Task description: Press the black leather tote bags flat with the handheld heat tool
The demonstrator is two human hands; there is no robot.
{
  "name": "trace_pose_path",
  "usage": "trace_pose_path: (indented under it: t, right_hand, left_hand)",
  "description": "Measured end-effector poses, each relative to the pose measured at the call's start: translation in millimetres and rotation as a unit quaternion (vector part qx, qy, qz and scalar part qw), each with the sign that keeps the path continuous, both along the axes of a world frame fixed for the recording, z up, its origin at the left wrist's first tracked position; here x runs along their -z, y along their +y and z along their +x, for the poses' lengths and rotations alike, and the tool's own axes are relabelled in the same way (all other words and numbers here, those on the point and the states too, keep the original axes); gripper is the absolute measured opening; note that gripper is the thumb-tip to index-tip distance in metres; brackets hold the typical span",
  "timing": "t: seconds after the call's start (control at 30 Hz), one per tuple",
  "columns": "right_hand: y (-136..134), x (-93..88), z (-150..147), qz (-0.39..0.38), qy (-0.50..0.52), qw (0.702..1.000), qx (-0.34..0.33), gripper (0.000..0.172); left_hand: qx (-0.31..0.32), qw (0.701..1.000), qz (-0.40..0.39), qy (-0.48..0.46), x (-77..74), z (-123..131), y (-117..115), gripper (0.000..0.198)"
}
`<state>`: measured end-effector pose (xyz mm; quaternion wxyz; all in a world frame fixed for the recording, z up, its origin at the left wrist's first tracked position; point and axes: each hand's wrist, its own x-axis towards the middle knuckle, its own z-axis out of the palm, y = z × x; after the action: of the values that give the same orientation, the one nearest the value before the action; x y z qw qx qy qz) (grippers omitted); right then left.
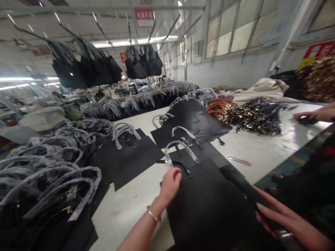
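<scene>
A black bag panel (206, 202) lies on the table in front of me, slit marks near its top edge. My left hand (171, 183), with a bracelet at its wrist, is closed at the panel's upper left corner; whatever its curled fingers hold is hidden. Just beyond it are a plastic-wrapped handle (183, 146) and a dark strap (184, 166). On the right side, my right hand (277, 209) is closed around a long black leather piece (240, 181), which overlaps the panel's right edge. Its lower end is in shadow.
Black panels with wrapped handles (125, 157) lie left; many more handles (65, 157) are heaped beyond. More panels (188, 115) are stacked ahead. Thread snips (239, 160), buckled black straps (256, 116) and brown straps (221, 106) lie right. A co-worker's hand (319, 113) reaches in. Bags (86, 66) hang overhead.
</scene>
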<state>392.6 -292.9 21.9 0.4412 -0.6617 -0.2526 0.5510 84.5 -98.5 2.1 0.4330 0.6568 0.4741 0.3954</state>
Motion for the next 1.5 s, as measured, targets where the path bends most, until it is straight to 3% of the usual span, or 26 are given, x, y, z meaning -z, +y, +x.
trace_pose_path:
  t: [0.03, 0.1, 0.17, 0.27, 0.4, 0.67, 0.9, 1.17, 1.37, 1.5]
  right_hand:
    - [9.0, -2.3, -4.7, 0.0, 0.013, 1.0, -0.027, 0.09]
    - [26.3, -5.4, -10.4, -0.01, 0.028, 0.996, -0.08, 0.089]
    - [41.6, -8.1, -12.2, -0.028, 0.032, 0.993, -0.114, 0.088]
    - [62.1, -14.4, -12.3, -0.043, 0.053, 0.989, -0.132, 0.082]
    - [80.5, -22.9, -10.0, -0.061, 0.053, 0.988, -0.131, 0.079]
    - [81.8, -24.6, 1.9, -0.088, 0.034, 0.982, -0.163, 0.087]
    - [106.7, -38.7, -38.9, 0.028, -0.031, 0.991, -0.129, 0.082]
    - [93.3, -28.9, -36.1, -0.081, 0.021, 0.963, -0.255, 0.086]
    - [115.7, -33.5, -61.6, -0.074, 0.043, 0.96, -0.267, 0.077]
    - [113.8, -31.6, -48.1, -0.094, 0.03, 0.961, -0.26, 0.084]
  left_hand:
    - [0.079, 0.99, 0.075, 0.09, 10.5, 11.1, -18.2, 0.016]
    - [0.133, 0.954, 0.164, 0.212, 30.0, 29.4, -48.5, 0.027]
    - [0.142, 0.927, 0.205, 0.28, 42.9, 39.1, -66.1, 0.035]
    - [0.143, 0.91, 0.226, 0.316, 48.1, 40.4, -72.0, 0.036]
    - [0.132, 0.908, 0.229, 0.325, 44.8, 37.7, -68.7, 0.035]
    - [0.121, 0.908, 0.237, 0.322, 44.5, 40.4, -69.5, 0.034]
    - [0.124, 0.899, 0.258, 0.333, 42.0, 36.8, -69.8, 0.034]
    - [0.168, 0.886, 0.331, 0.28, 64.9, 37.3, -69.3, 0.026]
    - [0.176, 0.889, 0.328, 0.268, 58.5, 34.6, -69.0, 0.025]
    - [0.177, 0.897, 0.314, 0.255, 57.3, 34.0, -68.5, 0.024]
